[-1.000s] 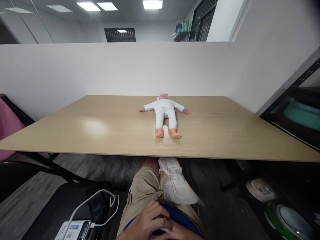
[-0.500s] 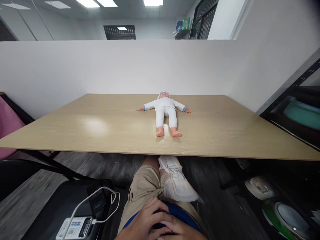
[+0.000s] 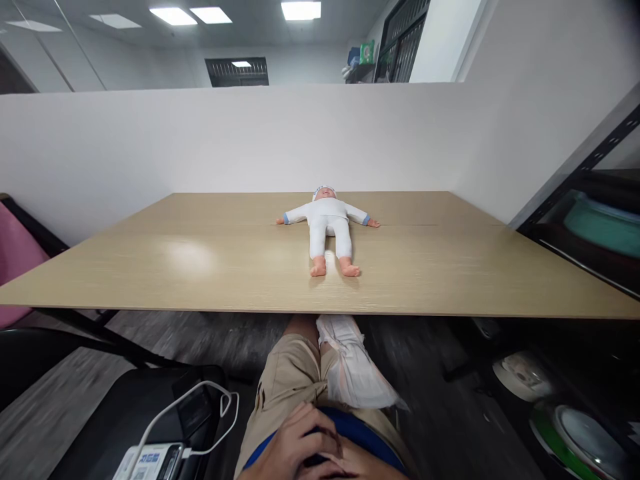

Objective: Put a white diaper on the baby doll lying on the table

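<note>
My left hand (image 3: pixel 303 443) rests low in my lap against a blue shirt (image 3: pixel 345 423). Its fingers are loosely bent, with gaps between them, and hold nothing I can see. Touching it from the other side is my right hand (image 3: pixel 357 461), relaxed, its fingertips partly overlapped by the left fingers and the frame edge. A white diaper (image 3: pixel 357 373) lies over my right thigh, just beyond the hands. On the table, out of reach of both hands where they are, a baby doll (image 3: pixel 327 227) in white clothes and a cap lies on its back, arms spread, bare feet towards me.
The wooden table (image 3: pixel 200 280) spans the view, with a white wall (image 3: pixel 250 140) behind it. At left stands a black chair (image 3: pixel 125 400) carrying a white device with a cable (image 3: pixel 155 460). Dark shelving with a teal item (image 3: pixel 605 223) is at right; round containers (image 3: pixel 580 433) sit below.
The view has tilted up slightly, so the room sits a little lower in frame. My hands have shifted slightly in my lap, the left fingers drawing closer together. The doll and diaper have not moved.
</note>
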Demonstrator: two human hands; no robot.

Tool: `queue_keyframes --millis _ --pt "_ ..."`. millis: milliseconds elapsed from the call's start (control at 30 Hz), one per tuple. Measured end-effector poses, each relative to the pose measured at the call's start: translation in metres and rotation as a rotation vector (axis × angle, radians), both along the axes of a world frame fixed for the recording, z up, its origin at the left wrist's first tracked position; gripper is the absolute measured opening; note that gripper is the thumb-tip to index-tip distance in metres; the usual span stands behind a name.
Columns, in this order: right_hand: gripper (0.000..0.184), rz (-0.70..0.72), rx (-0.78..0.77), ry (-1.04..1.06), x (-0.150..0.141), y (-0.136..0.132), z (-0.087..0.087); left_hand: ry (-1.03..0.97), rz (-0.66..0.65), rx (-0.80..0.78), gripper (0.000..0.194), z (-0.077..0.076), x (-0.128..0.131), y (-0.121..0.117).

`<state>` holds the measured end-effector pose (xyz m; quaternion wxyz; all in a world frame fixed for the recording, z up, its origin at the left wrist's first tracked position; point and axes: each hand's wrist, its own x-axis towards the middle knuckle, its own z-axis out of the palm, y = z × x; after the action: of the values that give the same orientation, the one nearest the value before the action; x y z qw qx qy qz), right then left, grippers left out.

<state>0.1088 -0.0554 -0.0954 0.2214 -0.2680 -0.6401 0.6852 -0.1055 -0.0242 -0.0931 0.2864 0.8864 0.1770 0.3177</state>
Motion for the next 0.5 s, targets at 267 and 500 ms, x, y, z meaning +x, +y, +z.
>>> queue_keyframes --millis 267,500 --pt "0.054 -0.073 0.073 -0.058 -0.013 0.007 -0.020 0.031 -0.028 0.024 0.021 -0.007 0.000 0.005" --pt "0.047 -0.071 0.052 -0.102 -0.026 0.013 -0.020 -0.014 -0.085 0.014 0.022 -0.033 0.001 0.009"
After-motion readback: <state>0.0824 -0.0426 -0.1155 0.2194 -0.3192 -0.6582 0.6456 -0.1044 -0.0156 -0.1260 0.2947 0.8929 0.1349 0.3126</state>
